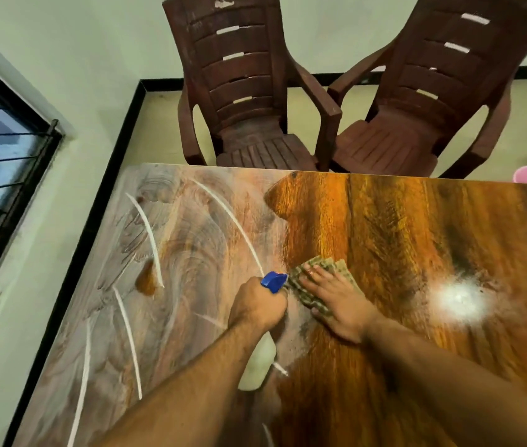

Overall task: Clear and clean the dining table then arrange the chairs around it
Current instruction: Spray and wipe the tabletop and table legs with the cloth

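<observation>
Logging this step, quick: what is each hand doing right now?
Left hand: grips the spray bottle.
Right hand: open, pressing flat on the cloth.

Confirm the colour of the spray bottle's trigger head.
Blue trigger head on a pale bottle, gripped by the left hand; head view.

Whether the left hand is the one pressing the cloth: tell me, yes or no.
No, the left hand grips the spray bottle, while the right hand presses the cloth flat on the table.
</observation>
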